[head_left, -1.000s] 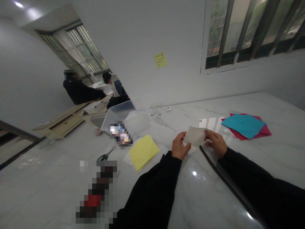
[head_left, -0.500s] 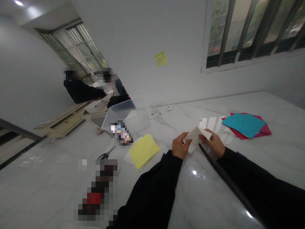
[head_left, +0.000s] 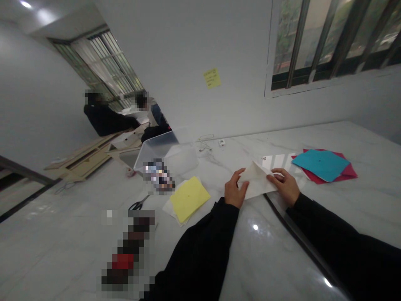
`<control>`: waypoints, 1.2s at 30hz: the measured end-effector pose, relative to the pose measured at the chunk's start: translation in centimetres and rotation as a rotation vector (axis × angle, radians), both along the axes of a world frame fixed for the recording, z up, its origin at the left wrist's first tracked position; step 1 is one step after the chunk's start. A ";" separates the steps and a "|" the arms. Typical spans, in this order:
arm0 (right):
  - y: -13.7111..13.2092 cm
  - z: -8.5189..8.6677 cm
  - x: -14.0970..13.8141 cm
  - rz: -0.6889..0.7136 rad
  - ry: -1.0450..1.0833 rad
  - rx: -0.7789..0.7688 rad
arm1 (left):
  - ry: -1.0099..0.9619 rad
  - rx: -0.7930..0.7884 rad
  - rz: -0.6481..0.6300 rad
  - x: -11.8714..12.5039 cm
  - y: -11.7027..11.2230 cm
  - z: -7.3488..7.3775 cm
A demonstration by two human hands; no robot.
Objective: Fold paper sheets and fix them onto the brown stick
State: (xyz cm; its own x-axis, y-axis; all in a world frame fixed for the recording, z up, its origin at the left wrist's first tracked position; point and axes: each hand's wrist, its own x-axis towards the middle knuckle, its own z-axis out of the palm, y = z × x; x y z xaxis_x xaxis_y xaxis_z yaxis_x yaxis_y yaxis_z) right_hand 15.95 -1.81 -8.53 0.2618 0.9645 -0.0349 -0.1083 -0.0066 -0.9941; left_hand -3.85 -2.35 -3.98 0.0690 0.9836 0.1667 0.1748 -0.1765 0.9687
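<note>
No text legible. Yellow sticky note [head_left: 212, 78] on back wall [head_left: 175, 62], L of the barred R-side window [head_left: 332, 42]: approx. 4 short lines of dark writing, last 1 shortest, too small to read. Small white block [head_left: 222, 143] on tabletop [head_left: 260, 259] nr wall: dark mark on it, can't tell if lettering. Multicol. item [head_left: 159, 176] nr clear bin [head_left: 159, 146] + dark/red item [head_left: 127, 251] nr scissors [head_left: 138, 205]: both pixelated, any print hidden.
</note>
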 end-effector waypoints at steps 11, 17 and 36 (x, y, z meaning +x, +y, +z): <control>-0.3 -0.4 0.1 0.225 -0.244 0.147 | -0.146 -0.063 0.237 -0.8 2.2 -1.7; -0.3 0.0 0.1 0.260 -0.154 0.138 | -0.135 -0.102 0.221 -1.1 2.6 -2.2; -0.2 -0.1 -0.1 0.380 -0.086 0.085 | -0.065 -0.036 0.224 -1.8 3.0 -2.5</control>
